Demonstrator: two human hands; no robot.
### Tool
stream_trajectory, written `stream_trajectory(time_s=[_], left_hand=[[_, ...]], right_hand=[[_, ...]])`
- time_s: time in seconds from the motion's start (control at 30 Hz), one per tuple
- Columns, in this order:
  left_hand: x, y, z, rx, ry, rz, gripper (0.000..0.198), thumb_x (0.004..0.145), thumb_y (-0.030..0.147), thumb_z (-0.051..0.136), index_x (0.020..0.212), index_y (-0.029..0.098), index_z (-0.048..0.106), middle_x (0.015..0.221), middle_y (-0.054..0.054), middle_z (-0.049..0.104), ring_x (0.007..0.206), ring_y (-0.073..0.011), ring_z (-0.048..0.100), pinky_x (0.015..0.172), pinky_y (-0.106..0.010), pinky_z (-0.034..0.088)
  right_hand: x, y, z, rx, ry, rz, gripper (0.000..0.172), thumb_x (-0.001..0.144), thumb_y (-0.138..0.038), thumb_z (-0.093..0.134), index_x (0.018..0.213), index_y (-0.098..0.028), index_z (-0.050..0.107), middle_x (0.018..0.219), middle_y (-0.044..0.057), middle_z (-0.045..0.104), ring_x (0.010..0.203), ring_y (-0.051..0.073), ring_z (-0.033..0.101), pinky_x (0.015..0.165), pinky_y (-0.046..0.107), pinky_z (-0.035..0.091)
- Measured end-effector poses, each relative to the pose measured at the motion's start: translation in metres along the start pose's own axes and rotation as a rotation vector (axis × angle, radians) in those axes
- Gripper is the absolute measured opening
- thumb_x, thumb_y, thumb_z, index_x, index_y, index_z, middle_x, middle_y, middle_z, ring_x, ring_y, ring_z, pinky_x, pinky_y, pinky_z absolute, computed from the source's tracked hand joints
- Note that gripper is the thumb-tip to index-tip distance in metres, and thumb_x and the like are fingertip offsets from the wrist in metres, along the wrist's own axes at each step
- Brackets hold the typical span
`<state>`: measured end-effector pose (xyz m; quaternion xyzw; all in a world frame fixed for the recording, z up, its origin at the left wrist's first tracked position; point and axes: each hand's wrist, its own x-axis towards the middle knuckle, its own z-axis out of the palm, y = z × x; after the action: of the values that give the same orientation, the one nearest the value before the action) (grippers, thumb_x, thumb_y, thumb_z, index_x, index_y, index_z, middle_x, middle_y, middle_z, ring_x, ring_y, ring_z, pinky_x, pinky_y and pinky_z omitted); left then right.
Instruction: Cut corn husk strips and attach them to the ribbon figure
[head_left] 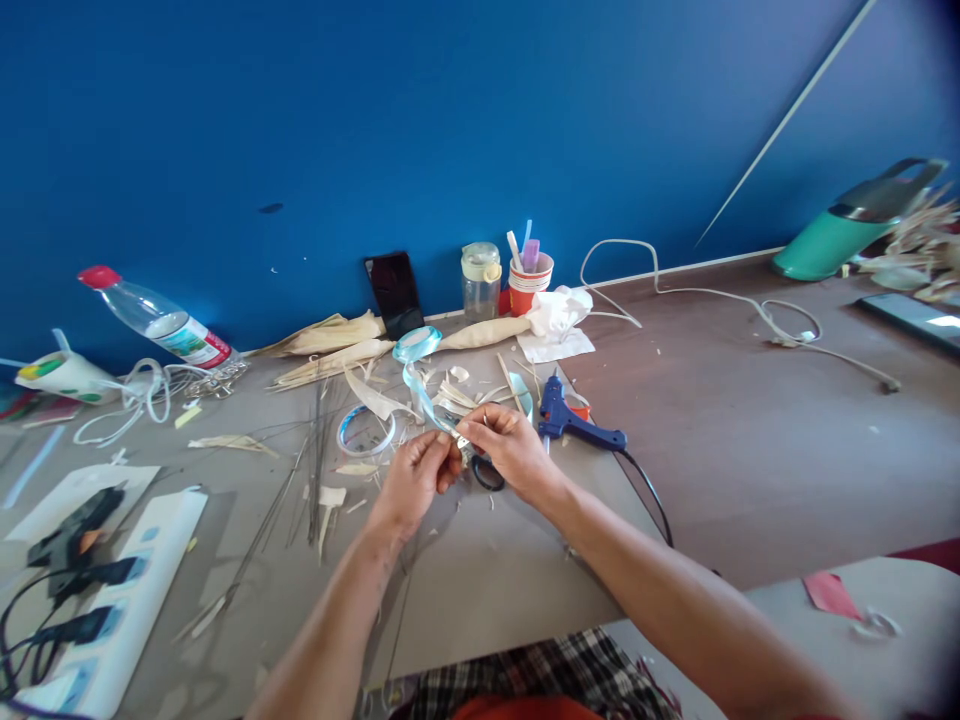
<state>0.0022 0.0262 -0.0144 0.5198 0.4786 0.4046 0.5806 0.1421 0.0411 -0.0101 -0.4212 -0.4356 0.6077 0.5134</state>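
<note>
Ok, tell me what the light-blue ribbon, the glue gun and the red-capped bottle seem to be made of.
Light-blue ribbon: probably thin synthetic fabric or film, smooth and glossy; pale highlights show on it.
Glue gun: likely hard moulded plastic, judging by its even blue colour and rigid, shaped body; exact finish unclear.
Red-capped bottle: likely thin plastic, clear and shiny; its walls are see-through around a printed label.

Head view: forward, down over table toward blue wall.

Free room over brown tabletop beyond the obstructing glue gun
</note>
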Motion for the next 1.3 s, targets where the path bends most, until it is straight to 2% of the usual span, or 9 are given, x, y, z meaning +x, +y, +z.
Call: stream_trajectory(time_s=[0.2, 0.4, 0.47, 0.63, 0.77, 1.0, 1.17, 1.23, 1.3], left_hand=[[0.002, 0.001, -0.002, -0.154, 0.02, -0.042, 0.034, 0.082, 0.041, 0.055, 0.06, 0.015, 0.053, 0.049, 0.004, 0.047, 0.042, -0.0051, 0.035, 0.052, -0.023, 0.037], [0.002, 0.001, -0.002, -0.107, -0.044, -0.063, 0.035, 0.084, 0.044, 0.052, 0.065, 0.015, 0.057, 0.058, 0.001, 0.055, 0.045, -0.0065, 0.041, 0.052, -0.024, 0.037], [0.002, 0.001, -0.003, -0.006, -0.009, 0.005, 0.034, 0.085, 0.045, 0.05, 0.072, 0.015, 0.059, 0.068, -0.001, 0.059, 0.05, -0.008, 0.046, 0.053, -0.024, 0.038], [0.002, 0.006, -0.01, 0.339, 0.201, 0.219, 0.02, 0.082, 0.036, 0.055, 0.086, 0.018, 0.062, 0.077, 0.0, 0.059, 0.059, -0.0107, 0.052, 0.058, -0.025, 0.041], [0.003, 0.007, -0.013, 0.45, 0.171, 0.307, 0.013, 0.081, 0.029, 0.057, 0.08, 0.018, 0.064, 0.081, -0.002, 0.06, 0.073, -0.0134, 0.056, 0.067, -0.025, 0.043], [0.004, 0.002, -0.008, 0.413, 0.092, 0.175, 0.012, 0.076, 0.027, 0.061, 0.069, 0.017, 0.06, 0.071, 0.0, 0.057, 0.066, -0.0124, 0.051, 0.06, -0.023, 0.039], [0.004, 0.002, -0.009, 0.183, 0.112, 0.014, 0.02, 0.074, 0.035, 0.064, 0.071, 0.015, 0.063, 0.057, 0.003, 0.049, 0.054, -0.0094, 0.042, 0.051, -0.021, 0.031], [0.004, 0.002, -0.011, 0.105, 0.119, -0.011, 0.022, 0.072, 0.037, 0.066, 0.072, 0.015, 0.065, 0.056, 0.003, 0.05, 0.053, -0.0091, 0.041, 0.051, -0.021, 0.03], [0.005, 0.001, -0.011, 0.022, 0.113, -0.016, 0.021, 0.071, 0.035, 0.068, 0.072, 0.014, 0.066, 0.059, 0.002, 0.052, 0.055, -0.0089, 0.042, 0.053, -0.021, 0.031]], right_hand=[[-0.001, -0.001, -0.001, 0.093, -0.196, -0.003, 0.029, 0.066, -0.044, 0.07, 0.071, -0.017, 0.061, 0.055, -0.003, 0.058, 0.05, 0.011, 0.053, 0.053, 0.026, 0.044], [0.002, 0.006, -0.005, -0.106, -0.058, -0.069, 0.028, 0.071, -0.043, 0.067, 0.07, -0.016, 0.061, 0.056, -0.003, 0.055, 0.052, 0.01, 0.048, 0.051, 0.023, 0.038], [0.004, 0.008, -0.007, -0.16, -0.015, -0.097, 0.027, 0.072, -0.042, 0.065, 0.069, -0.016, 0.061, 0.057, -0.003, 0.053, 0.053, 0.009, 0.045, 0.051, 0.023, 0.034], [0.006, 0.009, -0.009, -0.257, 0.001, -0.119, 0.028, 0.073, -0.043, 0.063, 0.068, -0.015, 0.06, 0.053, -0.005, 0.042, 0.051, 0.009, 0.034, 0.048, 0.023, 0.026], [0.005, 0.006, -0.009, -0.307, -0.012, -0.122, 0.025, 0.074, -0.04, 0.06, 0.067, -0.015, 0.06, 0.054, -0.004, 0.041, 0.053, 0.009, 0.035, 0.049, 0.023, 0.027], [0.001, 0.003, -0.007, -0.315, -0.037, -0.118, 0.021, 0.075, -0.036, 0.058, 0.07, -0.016, 0.06, 0.056, -0.004, 0.043, 0.055, 0.01, 0.036, 0.052, 0.023, 0.029], [0.005, 0.003, -0.011, 0.007, 0.027, -0.064, 0.02, 0.077, -0.034, 0.051, 0.077, -0.018, 0.063, 0.061, -0.003, 0.047, 0.058, 0.011, 0.041, 0.058, 0.025, 0.035], [0.008, 0.004, -0.014, 0.136, 0.049, -0.014, 0.018, 0.075, -0.031, 0.051, 0.074, -0.018, 0.063, 0.061, -0.002, 0.048, 0.059, 0.012, 0.044, 0.06, 0.025, 0.036], [0.01, 0.003, -0.016, 0.148, 0.053, 0.008, 0.016, 0.073, -0.029, 0.053, 0.071, -0.018, 0.064, 0.062, -0.002, 0.052, 0.062, 0.013, 0.046, 0.063, 0.026, 0.036]])
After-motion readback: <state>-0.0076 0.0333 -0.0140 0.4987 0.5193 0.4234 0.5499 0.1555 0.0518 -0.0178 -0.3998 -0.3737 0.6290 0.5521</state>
